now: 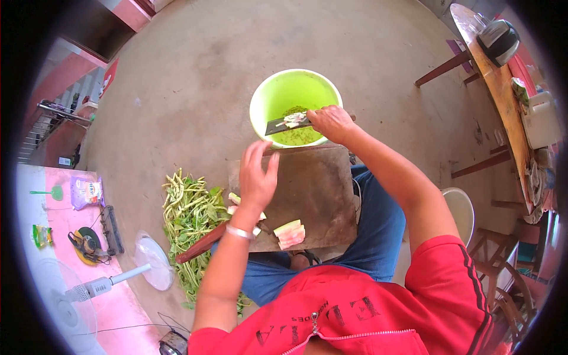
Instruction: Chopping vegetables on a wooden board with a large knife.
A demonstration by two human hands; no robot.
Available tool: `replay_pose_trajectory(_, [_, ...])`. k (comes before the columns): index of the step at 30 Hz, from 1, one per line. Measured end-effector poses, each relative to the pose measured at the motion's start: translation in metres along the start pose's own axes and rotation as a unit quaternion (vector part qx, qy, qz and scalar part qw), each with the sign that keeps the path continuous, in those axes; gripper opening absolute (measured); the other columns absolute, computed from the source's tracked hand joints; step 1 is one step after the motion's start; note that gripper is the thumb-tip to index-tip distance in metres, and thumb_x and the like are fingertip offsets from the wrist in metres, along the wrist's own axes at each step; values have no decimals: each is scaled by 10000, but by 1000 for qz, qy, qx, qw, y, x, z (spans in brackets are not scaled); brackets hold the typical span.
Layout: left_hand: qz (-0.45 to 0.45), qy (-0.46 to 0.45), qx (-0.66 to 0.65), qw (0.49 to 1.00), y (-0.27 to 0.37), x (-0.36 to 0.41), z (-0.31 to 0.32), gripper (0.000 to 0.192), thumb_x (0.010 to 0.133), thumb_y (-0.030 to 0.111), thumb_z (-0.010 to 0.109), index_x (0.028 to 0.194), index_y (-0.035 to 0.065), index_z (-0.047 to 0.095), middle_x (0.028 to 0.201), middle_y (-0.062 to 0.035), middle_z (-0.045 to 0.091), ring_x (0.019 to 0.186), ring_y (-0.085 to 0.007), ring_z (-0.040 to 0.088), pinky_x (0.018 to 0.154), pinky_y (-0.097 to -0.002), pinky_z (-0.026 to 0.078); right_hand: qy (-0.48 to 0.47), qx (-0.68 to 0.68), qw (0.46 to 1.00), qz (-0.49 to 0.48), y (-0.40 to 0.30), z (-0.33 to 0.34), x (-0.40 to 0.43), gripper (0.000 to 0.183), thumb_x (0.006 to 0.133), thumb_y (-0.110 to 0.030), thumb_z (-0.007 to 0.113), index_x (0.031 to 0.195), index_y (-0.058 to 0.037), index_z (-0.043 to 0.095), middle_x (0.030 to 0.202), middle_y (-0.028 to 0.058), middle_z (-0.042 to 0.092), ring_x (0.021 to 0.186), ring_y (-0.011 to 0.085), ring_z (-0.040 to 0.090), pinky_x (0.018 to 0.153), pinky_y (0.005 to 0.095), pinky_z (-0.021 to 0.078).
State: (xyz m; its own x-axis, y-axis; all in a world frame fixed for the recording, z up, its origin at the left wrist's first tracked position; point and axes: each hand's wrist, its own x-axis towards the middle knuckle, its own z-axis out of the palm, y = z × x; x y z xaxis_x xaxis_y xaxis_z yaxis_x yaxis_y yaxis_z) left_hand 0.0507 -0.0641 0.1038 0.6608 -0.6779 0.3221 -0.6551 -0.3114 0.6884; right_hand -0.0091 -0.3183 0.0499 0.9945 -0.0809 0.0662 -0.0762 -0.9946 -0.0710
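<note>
My right hand grips a cleaver over the rim of a green plastic bucket. Small chopped pale pieces lie on the blade, and more chopped bits are inside the bucket. My left hand, empty with fingers apart, is above the left part of a worn wooden board. A chunk of what looks like watermelon rind rests near the board's lower edge; several smaller rind pieces are at its left, partly hidden by my left arm.
A heap of green stems and leaves lies on the floor at the left, with a wooden handle across it. Further left stands a fan. On the right are a wooden table, a pale basin and a wooden chair.
</note>
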Motion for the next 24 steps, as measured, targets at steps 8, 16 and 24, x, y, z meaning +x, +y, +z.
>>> replay_pose_trajectory(8, [-18, -308, 90, 947, -75, 98, 108, 643, 957, 564, 376, 1383, 88, 451, 1385, -179, 468, 1309, -334, 403, 1103, -445, 295, 48, -1, 998, -42, 5, -1, -12, 47, 851, -101, 547, 889, -75, 538, 765, 88, 675, 744, 265, 691, 653, 374, 538])
replay_pose_trajectory(16, [-13, -326, 49, 944, -103, 133, 167, 666, 929, 595, 426, 1375, 102, 467, 1403, -202, 447, 1313, -369, 391, 1094, -473, 290, 93, -17, 991, -99, 31, -1, -35, 101, 800, -167, 579, 815, -114, 495, 684, 21, 612, 710, 219, 660, 673, 361, 516])
replay_pose_trajectory(24, [-61, -275, 65, 957, -77, 168, 145, 543, 816, 496, 641, 1191, 102, 634, 1125, -155, 649, 1109, -313, 576, 1025, -453, 371, 97, 26, 990, -101, 16, -12, -47, 98, 809, -149, 569, 849, -107, 489, 688, 22, 607, 717, 231, 658, 660, 357, 521])
